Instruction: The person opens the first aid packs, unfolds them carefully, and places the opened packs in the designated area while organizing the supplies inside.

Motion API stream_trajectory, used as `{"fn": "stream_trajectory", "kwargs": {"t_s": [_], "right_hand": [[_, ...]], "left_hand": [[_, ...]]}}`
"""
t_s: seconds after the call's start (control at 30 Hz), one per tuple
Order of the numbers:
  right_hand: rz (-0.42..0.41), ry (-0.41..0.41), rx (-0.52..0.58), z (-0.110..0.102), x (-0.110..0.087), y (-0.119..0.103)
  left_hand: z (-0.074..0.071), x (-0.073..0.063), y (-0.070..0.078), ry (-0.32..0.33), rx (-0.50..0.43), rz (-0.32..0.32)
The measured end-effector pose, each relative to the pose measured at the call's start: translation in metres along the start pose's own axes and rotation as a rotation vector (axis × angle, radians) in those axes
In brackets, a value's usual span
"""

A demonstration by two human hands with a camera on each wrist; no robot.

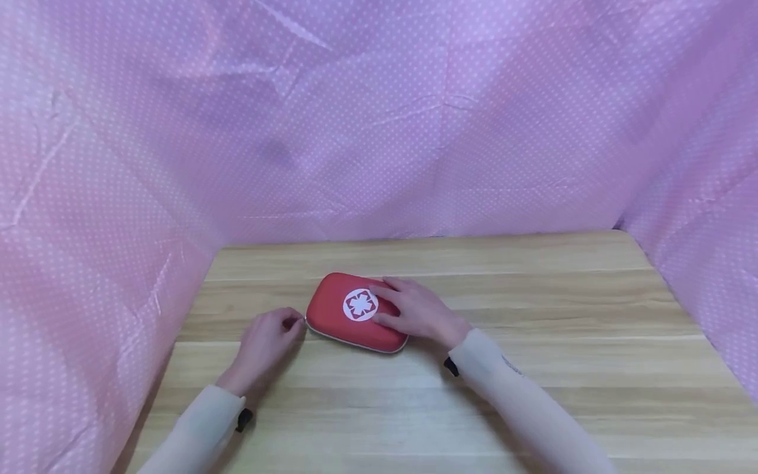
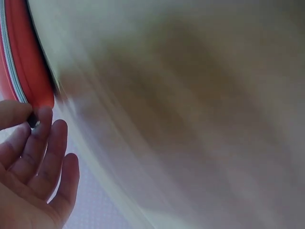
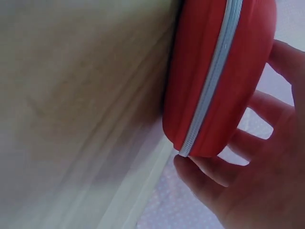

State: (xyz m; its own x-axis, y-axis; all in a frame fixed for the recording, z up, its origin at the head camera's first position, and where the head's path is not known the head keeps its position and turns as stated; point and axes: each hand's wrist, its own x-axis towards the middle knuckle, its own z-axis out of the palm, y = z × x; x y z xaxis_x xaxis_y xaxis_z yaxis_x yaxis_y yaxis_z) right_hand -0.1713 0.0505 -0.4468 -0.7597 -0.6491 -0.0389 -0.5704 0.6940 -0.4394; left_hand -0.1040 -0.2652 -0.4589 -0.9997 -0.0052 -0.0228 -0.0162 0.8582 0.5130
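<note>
Our right hand (image 1: 414, 309) rests on a red case (image 1: 355, 313), fingers spread. At the case's left corner, our left hand (image 1: 266, 342) pinches its zipper pull (image 2: 33, 121).

Head view: high, looking forward and down over the whole desk (image 1: 533, 368), pink dotted cloth (image 1: 379, 131) walling three sides. Both hands and the red case (image 1: 355, 313) sit mid-frame, at some distance.

Left wrist view: very near, at desk level, rolled sideways; shows the case's zip corner (image 2: 28, 71) and the left hand (image 2: 33, 171). Desk surface blurred.

Right wrist view: equally close and tilted, along the case's zipped edge (image 3: 214, 76), right hand (image 3: 257, 176) behind. All three views share the case.
</note>
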Motion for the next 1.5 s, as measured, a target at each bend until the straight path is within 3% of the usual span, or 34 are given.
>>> {"fn": "stream_trajectory", "kwargs": {"t_s": [0.27,0.57,0.9,1.03,1.27,1.5], "right_hand": [[0.004,0.013,-0.007,0.004,-0.030,-0.006],[-0.036,0.023,0.039,0.011,-0.058,-0.017],[-0.080,0.042,0.061,0.023,-0.067,-0.026],[-0.071,0.056,0.044,0.026,-0.068,-0.030],[-0.069,0.117,-0.115,0.018,-0.062,-0.036],[-0.091,0.111,-0.072,0.014,-0.041,-0.029]], "left_hand": [[0.011,0.030,0.004,0.062,-0.055,0.031],[0.018,0.064,0.023,0.025,-0.079,0.074],[0.029,0.095,0.041,-0.012,-0.079,0.131],[0.031,0.100,0.045,-0.030,-0.095,0.125],[0.029,0.100,0.042,-0.046,-0.114,0.107],[0.027,0.100,0.041,-0.068,-0.121,0.110]]}}
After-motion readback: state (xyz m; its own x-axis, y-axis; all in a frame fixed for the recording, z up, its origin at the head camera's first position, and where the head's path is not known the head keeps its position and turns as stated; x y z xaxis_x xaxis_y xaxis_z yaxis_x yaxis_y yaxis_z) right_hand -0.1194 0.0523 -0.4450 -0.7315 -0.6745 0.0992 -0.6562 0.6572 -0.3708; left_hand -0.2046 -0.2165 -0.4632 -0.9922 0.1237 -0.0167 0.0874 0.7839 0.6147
